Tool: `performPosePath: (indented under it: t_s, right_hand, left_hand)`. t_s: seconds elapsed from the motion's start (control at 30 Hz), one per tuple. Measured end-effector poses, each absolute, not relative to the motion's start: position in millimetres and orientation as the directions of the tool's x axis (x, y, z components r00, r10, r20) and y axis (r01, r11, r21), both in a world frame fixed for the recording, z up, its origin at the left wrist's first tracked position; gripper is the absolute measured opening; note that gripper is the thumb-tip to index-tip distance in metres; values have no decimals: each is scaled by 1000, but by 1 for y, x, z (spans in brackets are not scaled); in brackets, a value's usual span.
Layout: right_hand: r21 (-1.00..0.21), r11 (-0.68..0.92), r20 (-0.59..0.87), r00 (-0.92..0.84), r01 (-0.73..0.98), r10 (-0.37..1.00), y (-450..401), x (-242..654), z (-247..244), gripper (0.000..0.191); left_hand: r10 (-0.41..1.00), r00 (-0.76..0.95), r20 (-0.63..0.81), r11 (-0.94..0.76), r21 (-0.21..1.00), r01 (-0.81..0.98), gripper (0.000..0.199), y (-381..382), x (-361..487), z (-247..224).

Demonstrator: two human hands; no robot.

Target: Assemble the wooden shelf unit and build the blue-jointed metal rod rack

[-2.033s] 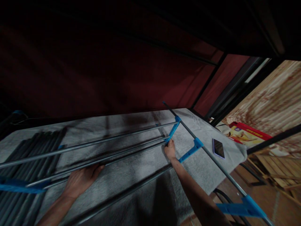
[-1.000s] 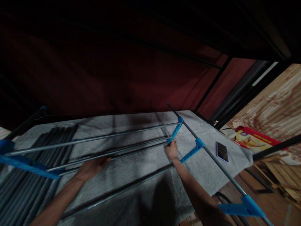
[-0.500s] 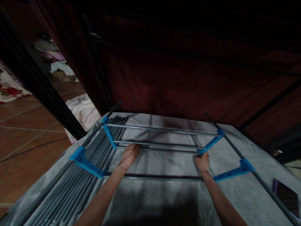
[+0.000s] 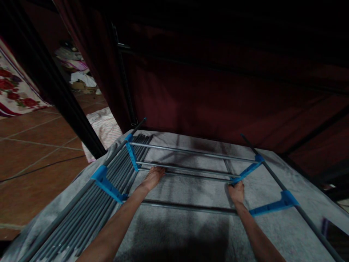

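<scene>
A frame of grey metal tubes (image 4: 191, 208) with blue plastic brackets (image 4: 109, 185) lies on a grey cloth surface (image 4: 177, 233). My left hand (image 4: 155, 176) is closed around the lower of two close crossbars (image 4: 196, 177), near its left end. At that bar's right end, my right hand (image 4: 236, 191) grips the tip of the far right blue bracket (image 4: 247, 171); its fingers are partly hidden. Both forearms pass over the nearest crossbar. Beside the frame's left side tube lies a row of several loose grey tubes (image 4: 89, 207).
Dark red curtains (image 4: 185, 98) hang behind the surface, with a black post (image 4: 68, 105) at the left. A striped cloth (image 4: 105, 127) and a pile of fabrics (image 4: 79, 69) are on the tiled floor. A dark flat object (image 4: 336, 236) lies at the right edge.
The view has shifted slightly, so the scene sits further right. Both hands keep the same places on the frame.
</scene>
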State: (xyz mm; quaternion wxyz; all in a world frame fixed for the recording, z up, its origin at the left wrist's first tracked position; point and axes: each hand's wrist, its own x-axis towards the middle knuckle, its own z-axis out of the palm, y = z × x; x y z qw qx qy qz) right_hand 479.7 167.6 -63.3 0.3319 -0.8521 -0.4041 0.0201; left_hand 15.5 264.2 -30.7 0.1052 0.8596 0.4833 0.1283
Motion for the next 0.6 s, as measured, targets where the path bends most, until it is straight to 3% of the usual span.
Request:
performPosePath:
  t_s: [0.37, 0.6]
  right_hand:
    - [-566, -475, 206, 674, 674, 709, 167, 480, -65, 39]
    - [-550, -457, 229, 653, 699, 722, 164, 475, -60, 40]
  left_hand:
    - [848, 519, 103, -525, 295, 798, 32, 257, 17, -7]
    - [852, 494, 174, -524, 298, 798, 30, 248, 15, -2]
